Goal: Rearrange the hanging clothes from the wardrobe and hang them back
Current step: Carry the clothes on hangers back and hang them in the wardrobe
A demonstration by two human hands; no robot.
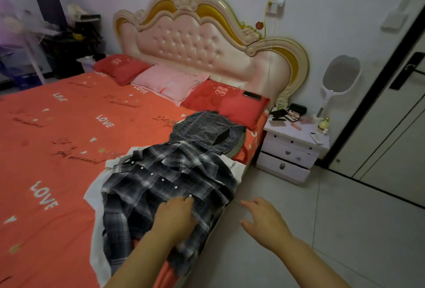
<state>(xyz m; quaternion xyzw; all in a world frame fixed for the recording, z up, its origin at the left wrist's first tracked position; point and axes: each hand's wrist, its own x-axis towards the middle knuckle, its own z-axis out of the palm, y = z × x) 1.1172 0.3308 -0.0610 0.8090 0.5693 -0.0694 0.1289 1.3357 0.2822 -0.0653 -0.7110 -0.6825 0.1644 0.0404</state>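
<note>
Left hand [177, 214] lies flat on the plaid shirt [165, 179], fingers straight, gripping nothing. Right hand [264, 216] hovers beside the bed edge, fingers spread, clear of the cloth. The shirt lies over a white garment [96, 186] at the edge of the bed [57, 149], with a grey garment [207, 131] beyond. Recommended: take the shirt by its shoulders and lift it alone.
</note>
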